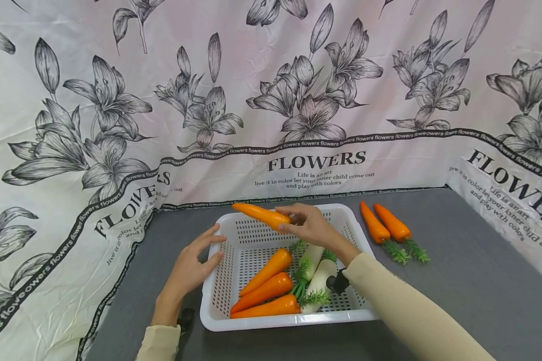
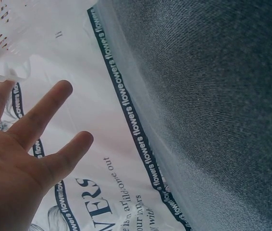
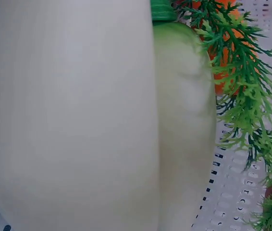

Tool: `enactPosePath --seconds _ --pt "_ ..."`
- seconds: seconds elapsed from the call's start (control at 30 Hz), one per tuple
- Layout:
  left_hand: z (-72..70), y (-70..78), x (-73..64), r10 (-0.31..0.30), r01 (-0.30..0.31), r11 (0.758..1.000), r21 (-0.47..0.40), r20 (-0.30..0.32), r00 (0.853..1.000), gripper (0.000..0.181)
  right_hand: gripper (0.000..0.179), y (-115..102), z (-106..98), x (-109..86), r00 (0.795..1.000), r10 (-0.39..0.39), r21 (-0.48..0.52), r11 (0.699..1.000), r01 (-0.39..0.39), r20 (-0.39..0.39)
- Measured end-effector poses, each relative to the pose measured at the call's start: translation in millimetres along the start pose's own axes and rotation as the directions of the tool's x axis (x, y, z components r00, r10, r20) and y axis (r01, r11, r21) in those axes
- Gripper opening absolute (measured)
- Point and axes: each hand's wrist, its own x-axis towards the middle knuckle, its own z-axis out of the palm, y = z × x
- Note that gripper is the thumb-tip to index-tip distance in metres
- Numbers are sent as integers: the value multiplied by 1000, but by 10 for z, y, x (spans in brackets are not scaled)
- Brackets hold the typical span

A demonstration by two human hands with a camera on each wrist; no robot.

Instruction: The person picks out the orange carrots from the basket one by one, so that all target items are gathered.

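The right hand is positioned over the far part of the white basket. Its grip is closed, thumb against fingers, on the thick end of the held carrot; the narrow tip points toward the left side of the basket, and the carrot is suspended above the far rim. The left hand is located at the left rim of the basket, fingers spread, holding nothing; firm contact with the rim cannot be confirmed. Inside the basket, three carrots lie in the near left portion, and white radishes with green tops lie to their right. Two loose carrots with feathery greens rest side by side on the counter, right of the basket. A flower-printed cloth hangs behind the basket.
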Motion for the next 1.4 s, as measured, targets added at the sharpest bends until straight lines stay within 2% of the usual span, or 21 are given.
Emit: enactPosePath --seconds 0.23,0.53,0.97,1.4 --pt "-5 -7 11 11 -11 1000 4 -2 1000 38 48 -20 -29 -8 994 -8 -29 1000 5 -105" --pt "2 -6 5 10 -10 1000 12 1 1000 37 48 -4 -26 -16 995 -1 -34 999 -2 -98" --pt "-16 9 -4 19 -19 1000 -11 -4 1000 37 48 -44 -42 -4 988 1 -31 1000 -6 -155" --pt "-10 0 -8 16 -16 1000 -3 -1 1000 38 48 -38 -58 -9 987 8 -14 1000 -10 -163"
